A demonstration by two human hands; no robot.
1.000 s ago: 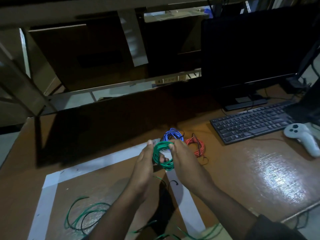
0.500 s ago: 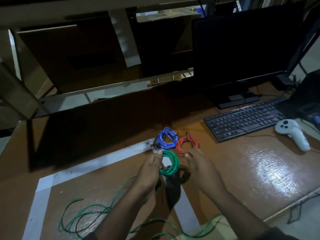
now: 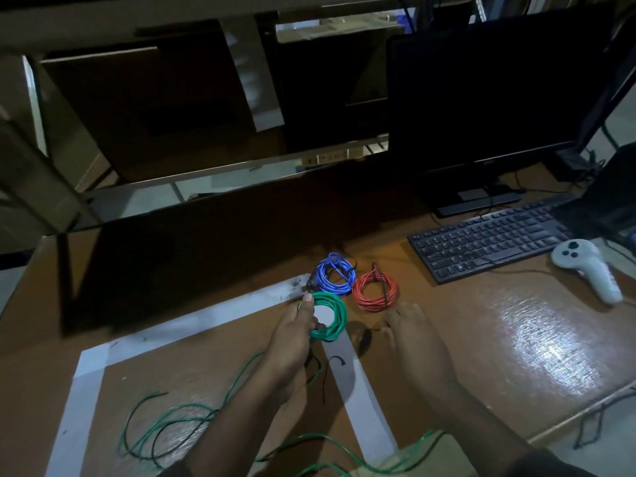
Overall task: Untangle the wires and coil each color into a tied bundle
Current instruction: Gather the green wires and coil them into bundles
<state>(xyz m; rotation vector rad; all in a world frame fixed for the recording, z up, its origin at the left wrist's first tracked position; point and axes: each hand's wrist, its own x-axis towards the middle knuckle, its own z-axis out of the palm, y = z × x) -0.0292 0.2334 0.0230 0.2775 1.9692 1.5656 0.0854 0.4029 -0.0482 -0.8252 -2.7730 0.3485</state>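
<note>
On the brown surface [image 3: 516,339], a white tape outline [image 3: 192,325] marks a square whose far right corner sits near the middle of the surface. Inside that outline, toward the near edge, loose green wire [image 3: 165,428] sprawls in open loops with a thin black strand among them, and more green strands trail off the near edge. The left hand [image 3: 289,346] reaches to the taped corner, its fingers [image 3: 306,304] pinched on the left rim of the green coil [image 3: 328,316], which lies over the tape. Just beyond that coil lies the blue coil [image 3: 335,274], and just to its right the red coil [image 3: 375,291], crossed by a dark tie; the three sit close together, the blue and red nearly touching. The right hand [image 3: 413,335] hovers palm down just near of the red coil, its fingers spread and holding nothing. Toward the far right corner stand a dark monitor [image 3: 495,98] and a black keyboard [image 3: 488,242], with a white handheld controller [image 3: 585,266] by the right edge.
</note>
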